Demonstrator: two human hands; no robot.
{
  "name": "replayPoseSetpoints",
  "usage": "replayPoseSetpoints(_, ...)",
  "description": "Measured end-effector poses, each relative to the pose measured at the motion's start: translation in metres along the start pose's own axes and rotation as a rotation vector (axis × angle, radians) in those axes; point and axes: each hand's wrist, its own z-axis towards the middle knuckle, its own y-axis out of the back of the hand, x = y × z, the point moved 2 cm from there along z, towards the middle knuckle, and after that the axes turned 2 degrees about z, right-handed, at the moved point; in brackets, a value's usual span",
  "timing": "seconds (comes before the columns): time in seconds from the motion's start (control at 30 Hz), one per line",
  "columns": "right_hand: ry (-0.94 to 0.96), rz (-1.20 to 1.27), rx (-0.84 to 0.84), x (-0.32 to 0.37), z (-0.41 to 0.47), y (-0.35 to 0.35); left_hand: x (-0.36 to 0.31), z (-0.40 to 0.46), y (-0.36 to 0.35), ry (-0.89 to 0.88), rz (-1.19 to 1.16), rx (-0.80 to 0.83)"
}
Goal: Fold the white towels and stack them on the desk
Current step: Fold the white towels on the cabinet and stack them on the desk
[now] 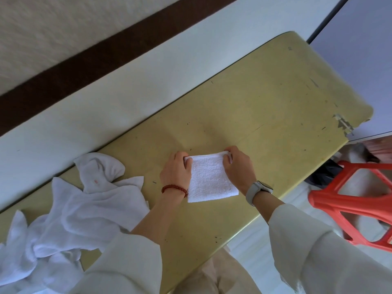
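Folded towel point(210, 179) lies flat on the tabletop point(275, 98), between both hands — left hand point(176, 169) and right hand point(238, 166) each pinch a far corner; long axis runs near–far.

Open desk to the right, towels crowding the left

Bare yellow desk point(265, 98) stretches beyond and right of the folded towel point(210, 177); a heap of unfolded white towels point(80, 209) blocks the left end, and an orange plastic stool point(350, 200) stands off the right edge.
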Motion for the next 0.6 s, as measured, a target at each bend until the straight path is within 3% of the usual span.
replayPoseSetpoints(0.27, -0.026, 0.012, 0.009, -0.008, -0.003, 0.000, 0.002, -0.009, 0.007, -0.086, 0.037, -0.014)
replayPoseSetpoints(0.4, -0.027, 0.049, 0.025, -0.012, -0.004, 0.000, 0.001, -0.032, 0.001, -0.439, 0.275, -0.155)
replayPoseSetpoints(0.47, -0.014, 0.065, -0.017, -0.010, -0.005, 0.001, 0.000, -0.044, -0.008, -0.590, 0.325, -0.144)
replayPoseSetpoints(0.6, 0.349, -0.166, -0.251, -0.006, -0.024, 0.009, -0.001, -0.050, -0.022, -0.603, 0.359, -0.078)
